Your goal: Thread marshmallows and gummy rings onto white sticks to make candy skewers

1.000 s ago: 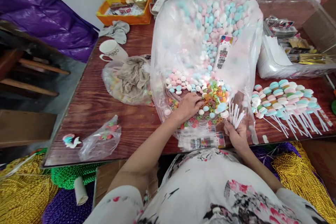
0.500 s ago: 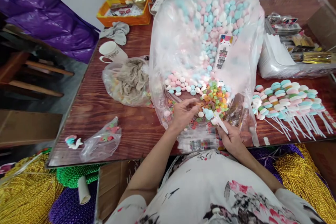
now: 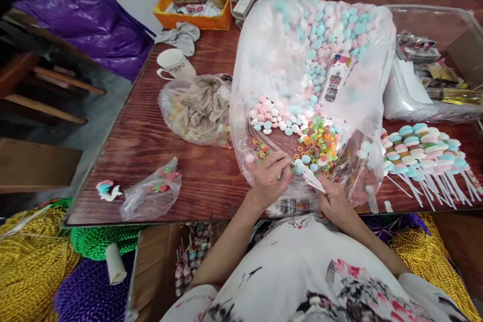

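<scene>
My right hand (image 3: 335,200) is closed round white sticks (image 3: 312,180) that point up and left. Against their far end is a pale blue candy (image 3: 299,166). My left hand (image 3: 272,177) is at that end, thumb and fingers pinched together; whatever is between them is too small to make out. Just beyond lies a heap of colourful ring candies (image 3: 322,143), with loose pink, white and blue round candies (image 3: 267,113) behind. Both spill from a large clear plastic bag (image 3: 260,55), on which a printed label card (image 3: 335,78) rests.
Candy skewers on white sticks (image 3: 424,153) lie in a row at right, below a clear plastic bin (image 3: 402,103) of packaging. Leftward are a bag with a crumpled cloth (image 3: 204,105), a mug (image 3: 176,64), a small clear bag (image 3: 153,193) and an orange tray (image 3: 192,21).
The sticks and the candy at their end have moved left, toward my left hand. My left fingers have come in to that end. The whole view has shifted slightly.
</scene>
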`<action>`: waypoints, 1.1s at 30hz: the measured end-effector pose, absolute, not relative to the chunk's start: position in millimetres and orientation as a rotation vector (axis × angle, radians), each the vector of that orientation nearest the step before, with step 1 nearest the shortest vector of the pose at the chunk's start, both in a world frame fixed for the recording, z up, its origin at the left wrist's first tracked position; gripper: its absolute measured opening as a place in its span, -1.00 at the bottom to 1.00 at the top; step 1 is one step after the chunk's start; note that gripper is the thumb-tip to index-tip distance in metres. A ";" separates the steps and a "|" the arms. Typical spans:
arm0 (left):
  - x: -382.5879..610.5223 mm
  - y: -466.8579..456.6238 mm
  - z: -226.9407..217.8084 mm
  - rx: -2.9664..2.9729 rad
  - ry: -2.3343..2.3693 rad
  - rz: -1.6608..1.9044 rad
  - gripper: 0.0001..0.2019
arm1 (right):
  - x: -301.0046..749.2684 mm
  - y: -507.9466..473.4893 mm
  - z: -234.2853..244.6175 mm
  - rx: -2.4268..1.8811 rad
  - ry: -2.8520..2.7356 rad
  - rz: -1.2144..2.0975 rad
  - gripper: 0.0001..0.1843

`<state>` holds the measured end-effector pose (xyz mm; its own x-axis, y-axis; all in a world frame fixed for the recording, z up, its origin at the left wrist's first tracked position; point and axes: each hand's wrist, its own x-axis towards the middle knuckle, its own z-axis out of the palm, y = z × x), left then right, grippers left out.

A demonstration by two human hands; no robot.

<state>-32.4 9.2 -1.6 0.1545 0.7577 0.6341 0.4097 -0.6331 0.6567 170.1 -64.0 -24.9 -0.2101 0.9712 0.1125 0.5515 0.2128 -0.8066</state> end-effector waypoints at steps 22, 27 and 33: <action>-18.1 -6.7 3.9 0.927 0.928 1.145 -0.39 | 159.9 -73.7 -28.1 -1.288 -1.764 0.862 -0.83; -37.5 21.2 7.0 1.143 1.028 1.059 -0.47 | 165.2 -69.7 -43.1 -1.351 -1.500 0.881 -0.79; -77.3 113.4 -2.9 2.178 1.438 0.766 -0.68 | 167.9 -65.7 -56.6 -1.360 -1.231 0.998 -0.60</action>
<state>-77.3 113.4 -2.9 0.3136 0.9250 0.2145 0.6946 -0.3775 0.6124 167.9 -65.7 -56.6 0.1392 0.9891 0.0473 0.1584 0.0249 -0.9871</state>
